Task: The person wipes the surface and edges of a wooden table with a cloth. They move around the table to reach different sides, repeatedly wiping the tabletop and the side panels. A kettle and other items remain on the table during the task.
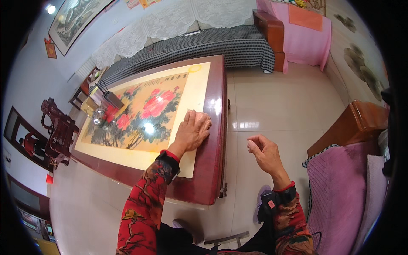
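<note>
My left hand (191, 130) lies flat on a folded pinkish cloth (205, 122), pressing it on the glossy top near the right edge of a dark red wooden table (207, 159). Beneath the shiny surface shows a peony painting (159, 108) with a cream border. My right hand (264, 153) is held in the air over the floor, right of the table, fingers curled and apart from the thumb, with nothing seen in it. A glass vessel (98, 116), a dark grey box-shaped object with a loop (113, 99) and a yellowish box (89, 106) stand at the table's far left part.
Behind the table runs a long sofa with a black-and-white patterned cover (191, 47). At the right are a wooden armrest (344, 127) and a pink quilted seat cover (338, 181). A carved dark wooden chair (59, 134) stands at the left. A metal-looking bar (228, 238) lies low near my legs.
</note>
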`<state>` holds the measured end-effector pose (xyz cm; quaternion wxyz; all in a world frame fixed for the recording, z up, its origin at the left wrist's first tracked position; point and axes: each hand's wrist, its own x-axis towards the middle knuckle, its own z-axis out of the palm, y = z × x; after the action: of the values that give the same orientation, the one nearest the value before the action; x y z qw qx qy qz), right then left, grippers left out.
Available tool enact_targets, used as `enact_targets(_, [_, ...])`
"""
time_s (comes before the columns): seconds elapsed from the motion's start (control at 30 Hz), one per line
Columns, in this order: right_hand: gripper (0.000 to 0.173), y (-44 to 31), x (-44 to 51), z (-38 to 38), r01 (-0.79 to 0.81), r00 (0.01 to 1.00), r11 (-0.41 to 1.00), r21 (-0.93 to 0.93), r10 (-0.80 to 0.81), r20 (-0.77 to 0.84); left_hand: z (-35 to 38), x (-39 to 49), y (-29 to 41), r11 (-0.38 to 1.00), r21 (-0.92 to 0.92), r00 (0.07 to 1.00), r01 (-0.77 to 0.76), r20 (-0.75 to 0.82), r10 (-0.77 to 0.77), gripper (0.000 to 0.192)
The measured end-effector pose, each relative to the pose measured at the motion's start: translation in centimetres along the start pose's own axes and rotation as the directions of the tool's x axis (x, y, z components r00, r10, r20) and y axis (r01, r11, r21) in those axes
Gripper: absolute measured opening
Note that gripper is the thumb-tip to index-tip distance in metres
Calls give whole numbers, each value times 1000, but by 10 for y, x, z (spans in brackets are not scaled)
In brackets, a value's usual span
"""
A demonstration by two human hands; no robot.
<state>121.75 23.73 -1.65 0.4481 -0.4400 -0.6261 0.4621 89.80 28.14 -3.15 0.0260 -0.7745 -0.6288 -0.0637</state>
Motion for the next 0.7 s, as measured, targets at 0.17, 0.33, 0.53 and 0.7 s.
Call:
enact_targets(0.17, [27,0,2,-9,18,999,1000,1,-18,-41,-15,-45,52,960,-19,958,-279,-69,277,50])
enact_targets(0.33, [26,-1,0,-10,36,998,999,19,-35,-53,-49,-128,89,912,-70,914,-403,20,405,53])
enact_targets(0.53, [25,-4,-1,-11,14,999,1000,14,-14,-30,-65,-174,65,946,-96,945,-310,73,318,55])
enact_targets(0.7, [25,-5,1,-16,37,999,999,-16,-37,-14,-58,-158,-14,987,-76,978,-139,-167,124,28])
